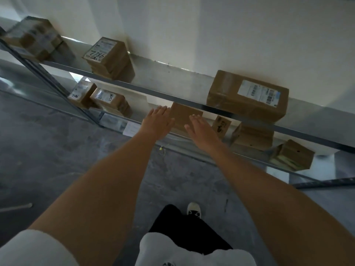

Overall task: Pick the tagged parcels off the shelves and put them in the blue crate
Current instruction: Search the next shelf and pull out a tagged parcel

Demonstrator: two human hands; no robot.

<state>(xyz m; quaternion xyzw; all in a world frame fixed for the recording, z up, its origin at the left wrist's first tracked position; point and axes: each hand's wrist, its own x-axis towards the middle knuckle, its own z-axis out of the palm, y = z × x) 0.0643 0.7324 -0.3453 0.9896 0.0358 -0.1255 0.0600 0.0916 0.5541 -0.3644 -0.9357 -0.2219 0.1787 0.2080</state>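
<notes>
Cardboard parcel [184, 116] on lower shelf [249, 156], between flat, straight-fingered left hand [156, 122] and right hand [201, 129]

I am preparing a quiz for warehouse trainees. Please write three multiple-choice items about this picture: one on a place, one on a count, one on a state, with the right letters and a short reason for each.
1. Where is the plain brown parcel that both hands reach for?
A. On the floor
B. On the lower shelf, under the upper shelf's front rail
C. In a blue crate

2. How many parcels stand on the upper shelf?
A. Three
B. One
C. Six

3. How are the hands?
A. Both are fists
B. One carries a parcel away
C. Both are open, fingers straight

Answers:
1 B: the parcel sits just below the upper rail, and no crate is in view.
2 A: a blurred one at far left, the one marked 7786, and the large one at right.
3 C: the left hand and the right hand show straight fingers at the parcel, with no grip closed.
</notes>
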